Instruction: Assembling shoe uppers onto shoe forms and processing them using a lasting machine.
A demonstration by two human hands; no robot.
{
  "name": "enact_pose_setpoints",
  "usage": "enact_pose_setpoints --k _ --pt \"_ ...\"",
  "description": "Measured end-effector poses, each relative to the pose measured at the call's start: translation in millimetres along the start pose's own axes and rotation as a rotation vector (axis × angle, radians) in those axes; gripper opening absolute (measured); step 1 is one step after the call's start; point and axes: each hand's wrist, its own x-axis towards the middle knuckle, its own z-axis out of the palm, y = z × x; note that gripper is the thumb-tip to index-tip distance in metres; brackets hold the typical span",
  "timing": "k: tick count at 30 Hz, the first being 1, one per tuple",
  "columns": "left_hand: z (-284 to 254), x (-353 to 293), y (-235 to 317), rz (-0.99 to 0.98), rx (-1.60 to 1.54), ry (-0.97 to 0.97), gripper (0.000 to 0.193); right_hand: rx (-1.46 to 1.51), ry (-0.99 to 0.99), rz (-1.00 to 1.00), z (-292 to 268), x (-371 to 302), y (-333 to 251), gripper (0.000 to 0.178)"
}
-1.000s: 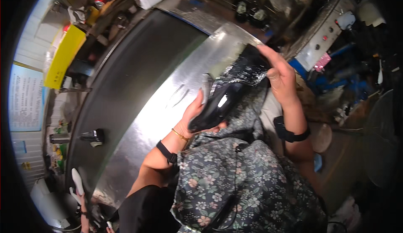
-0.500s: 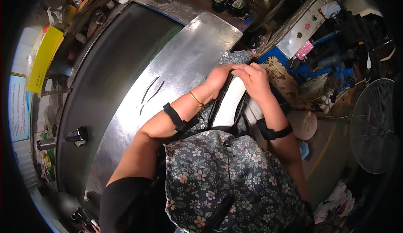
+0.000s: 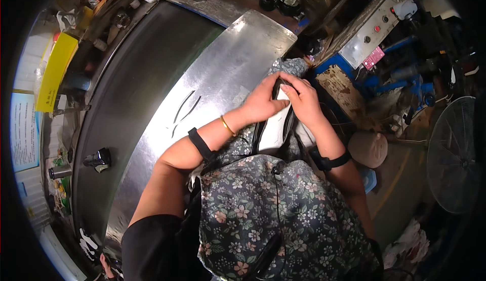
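On my lap lies what looks like a shoe, its long white bottom facing up and dark material rising along both edges. My left hand grips its far end from the left, thumb laid across the white surface. From the right, my right hand closes over the same end, its fingertips meeting the left hand's. Both palms hide the shoe's far tip. Under the work is a floral apron. Two thin dark curved strips rest on the shiny metal tabletop to my left.
Beyond the metal top runs a dark conveyor belt carrying a black shoe-like item. A control box with buttons stands at the far right. A large fan and a pale round container are on the right. Another person's hand shows lower left.
My left hand has shifted from pinching at the far tip to wrapping the side, thumb over the white surface. My right hand has flattened round the tip. The view has shifted slightly.
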Motion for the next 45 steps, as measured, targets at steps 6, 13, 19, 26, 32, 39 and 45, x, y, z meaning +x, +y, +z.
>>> enact_pose_setpoints --k 6,13,19,26,32,39,45 --pt "-18.6 28.9 -7.3 -0.114 -0.081 -0.090 0.068 0.273 0.058 0.504 15.3 -62.1 -0.4 0.026" --pt "-14.2 3.0 -1.0 -0.420 -0.705 -0.028 0.055 1.450 0.136 1.073 19.1 -65.7 13.0 0.050" --pt "-9.7 1.2 -5.5 -0.411 -0.694 -0.083 0.052 -0.048 -0.070 0.723 42.4 -62.7 -5.0 0.065" --pt "0.7 16.9 -18.2 -0.386 -0.517 -0.099 0.051 -0.567 -0.424 0.478 20.4 -25.4 -15.3 0.038" --pt "-5.4 17.1 -13.1 -0.310 -0.612 -0.164 0.047 0.414 -0.163 0.593 24.6 -87.1 -11.7 0.066" --pt "-11.1 -12.9 9.0 -0.589 0.038 0.313 0.052 0.158 -0.221 0.653 48.1 -62.6 -20.1 0.071" --pt "-42.6 -5.8 34.0 -0.356 0.906 -0.045 0.046 0.057 -0.183 0.612 67.1 -54.0 -32.3 0.074"
